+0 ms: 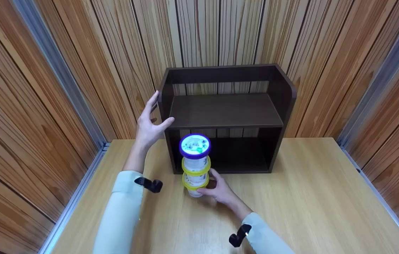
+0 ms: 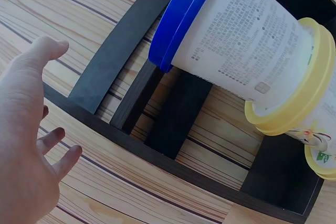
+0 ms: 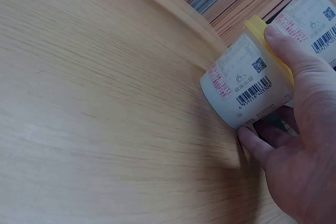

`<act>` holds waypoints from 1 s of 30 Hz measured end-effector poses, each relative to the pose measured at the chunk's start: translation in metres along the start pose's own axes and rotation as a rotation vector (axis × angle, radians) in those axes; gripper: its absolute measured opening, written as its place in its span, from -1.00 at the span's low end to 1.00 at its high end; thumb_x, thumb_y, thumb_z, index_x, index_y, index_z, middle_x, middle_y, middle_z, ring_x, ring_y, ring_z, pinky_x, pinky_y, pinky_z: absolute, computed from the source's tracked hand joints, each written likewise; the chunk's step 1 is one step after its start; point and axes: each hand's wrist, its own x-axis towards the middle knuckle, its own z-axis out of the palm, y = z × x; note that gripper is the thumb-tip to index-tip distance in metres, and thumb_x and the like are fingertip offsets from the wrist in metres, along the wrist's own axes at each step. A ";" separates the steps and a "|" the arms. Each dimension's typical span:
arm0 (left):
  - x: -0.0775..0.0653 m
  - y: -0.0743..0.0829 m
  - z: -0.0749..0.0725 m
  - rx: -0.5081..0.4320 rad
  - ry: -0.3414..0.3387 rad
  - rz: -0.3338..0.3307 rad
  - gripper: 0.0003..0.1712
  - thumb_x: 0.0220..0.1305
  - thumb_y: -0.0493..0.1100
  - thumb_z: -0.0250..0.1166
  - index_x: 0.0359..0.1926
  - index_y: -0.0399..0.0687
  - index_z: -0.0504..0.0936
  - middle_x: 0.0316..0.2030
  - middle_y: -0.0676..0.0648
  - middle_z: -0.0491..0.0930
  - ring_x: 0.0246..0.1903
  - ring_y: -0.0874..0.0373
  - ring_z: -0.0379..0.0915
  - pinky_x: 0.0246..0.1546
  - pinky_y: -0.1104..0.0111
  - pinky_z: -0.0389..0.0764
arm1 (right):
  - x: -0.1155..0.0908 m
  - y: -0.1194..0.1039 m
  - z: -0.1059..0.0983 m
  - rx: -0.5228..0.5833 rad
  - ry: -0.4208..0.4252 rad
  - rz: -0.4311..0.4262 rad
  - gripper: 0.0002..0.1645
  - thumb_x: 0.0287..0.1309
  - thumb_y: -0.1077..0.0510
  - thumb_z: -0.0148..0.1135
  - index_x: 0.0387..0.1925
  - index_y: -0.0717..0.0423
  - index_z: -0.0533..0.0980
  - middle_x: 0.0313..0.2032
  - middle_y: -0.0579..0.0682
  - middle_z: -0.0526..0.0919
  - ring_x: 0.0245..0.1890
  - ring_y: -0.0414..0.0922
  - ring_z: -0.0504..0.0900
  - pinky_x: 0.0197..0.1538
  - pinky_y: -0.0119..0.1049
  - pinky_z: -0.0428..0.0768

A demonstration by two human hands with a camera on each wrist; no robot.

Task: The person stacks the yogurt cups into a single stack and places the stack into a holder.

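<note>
Three white tubs form an upright stack in front of the shelf's lower opening. The top tub point(image 1: 196, 163) has a blue lid point(image 2: 184, 17); the middle tub point(image 1: 195, 180) and bottom tub point(image 3: 244, 80) have yellow lids. My right hand point(image 1: 222, 191) grips the bottom tub from the right, thumb at its lid and fingers around its far side. Whether the base touches the table cannot be told. My left hand point(image 1: 149, 130) is held up with fingers spread beside the left panel of the dark brown shelf point(image 1: 226, 111), holding nothing. In the left wrist view it is apart from the tubs.
The two-level shelf stands at the back of the light wooden table point(image 1: 312, 197), near the wood-plank wall point(image 1: 220, 31). Side walls with grey metal strips point(image 1: 79, 102) enclose the table left and right. Black cameras sit on both wrists.
</note>
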 end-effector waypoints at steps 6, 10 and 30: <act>0.008 0.003 0.003 0.012 0.008 0.010 0.05 0.48 -0.13 0.53 0.81 0.24 0.18 0.82 -0.04 0.14 0.79 -0.15 0.10 0.69 -0.26 0.36 | 0.002 0.000 0.000 0.000 0.009 -0.009 0.00 0.35 0.22 0.61 0.66 0.21 0.27 0.48 0.37 0.56 0.47 0.33 0.63 0.53 0.13 0.66; 0.010 0.002 0.004 0.002 0.019 0.002 0.01 0.49 -0.16 0.52 0.79 0.24 0.21 0.80 -0.09 0.17 0.77 -0.17 0.14 0.65 -0.26 0.43 | 0.003 0.000 0.000 0.007 0.009 -0.016 -0.01 0.36 0.24 0.59 0.66 0.23 0.27 0.48 0.38 0.56 0.48 0.34 0.62 0.54 0.16 0.64; 0.021 -0.005 0.007 -0.148 0.097 0.049 -0.18 0.46 -0.56 0.35 0.64 -0.08 0.42 0.67 -0.18 0.42 0.63 -0.12 0.35 0.60 -0.09 0.52 | 0.002 0.002 0.000 -0.024 0.024 -0.041 -0.05 0.36 0.22 0.60 0.62 0.27 0.31 0.43 0.40 0.60 0.39 0.29 0.70 0.46 0.06 0.71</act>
